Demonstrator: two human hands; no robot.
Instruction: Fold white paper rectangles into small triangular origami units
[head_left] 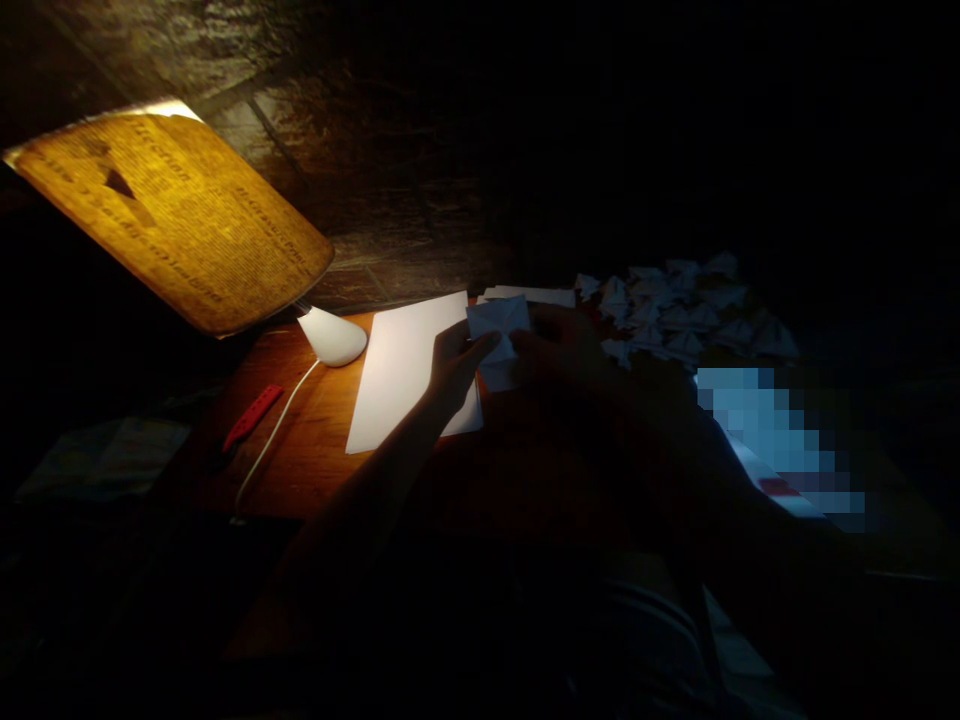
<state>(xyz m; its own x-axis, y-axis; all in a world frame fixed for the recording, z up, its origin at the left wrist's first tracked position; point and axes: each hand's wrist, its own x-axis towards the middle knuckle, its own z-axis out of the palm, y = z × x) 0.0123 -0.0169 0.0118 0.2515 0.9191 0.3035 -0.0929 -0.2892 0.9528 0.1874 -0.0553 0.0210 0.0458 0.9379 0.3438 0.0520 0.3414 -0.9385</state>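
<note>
Between both hands, a small folded square of white paper (504,318) with crease lines is held up above the table. My left hand (455,368) grips its left edge, the thumb lying across the front. On the right side my right hand (559,345) pinches the same paper; it is dark, and some of its fingers are hard to make out. Behind my left hand, a stack of white paper sheets (397,375) lies on the table under the lamplight. More white paper (544,296) shows just beyond the folded piece.
A lit lamp with a yellow printed shade (176,220) and white base (334,337) stands at left, its white cord (277,430) trailing down the wooden table (322,450). Nearby lies a red strap (253,415). Several folded paper pieces (675,310) crowd the back right. A bright pixelated screen (772,440) glows at right.
</note>
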